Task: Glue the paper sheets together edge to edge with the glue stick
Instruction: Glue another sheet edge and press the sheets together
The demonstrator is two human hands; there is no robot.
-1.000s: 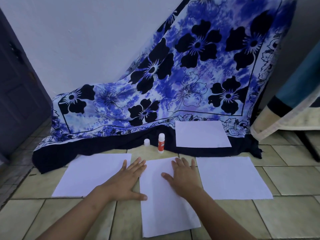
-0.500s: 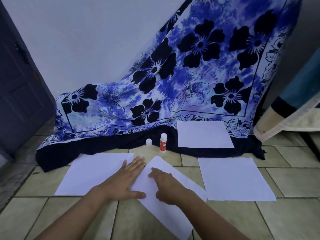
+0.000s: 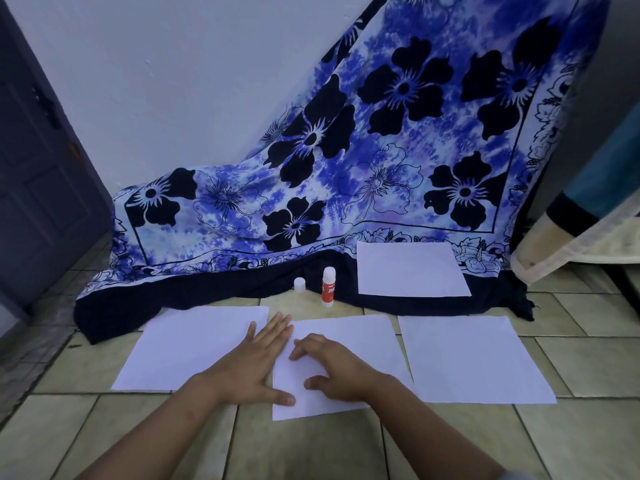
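Observation:
Three white paper sheets lie in a row on the tiled floor: a left sheet (image 3: pixel 194 344), a middle sheet (image 3: pixel 356 341) and a right sheet (image 3: pixel 464 358). A fourth sheet (image 3: pixel 410 269) rests on the dark cloth hem behind. My left hand (image 3: pixel 256 362) lies flat, fingers spread, across the seam between the left and middle sheets. My right hand (image 3: pixel 332 367) presses on the middle sheet with fingers curled down. A red and white glue stick (image 3: pixel 328 286) stands upright behind the sheets, its white cap (image 3: pixel 299 285) beside it.
A blue floral cloth (image 3: pixel 381 161) hangs down the wall and spreads onto the floor. A dark door (image 3: pixel 38 188) stands at left. A cushion or mattress edge (image 3: pixel 581 237) juts in at right. Bare tiles (image 3: pixel 304 448) lie in front of the sheets.
The middle sheet has turned from lengthwise, through a diagonal, to lie wide beside the left sheet. My right hand swept it round; my left hand stayed put.

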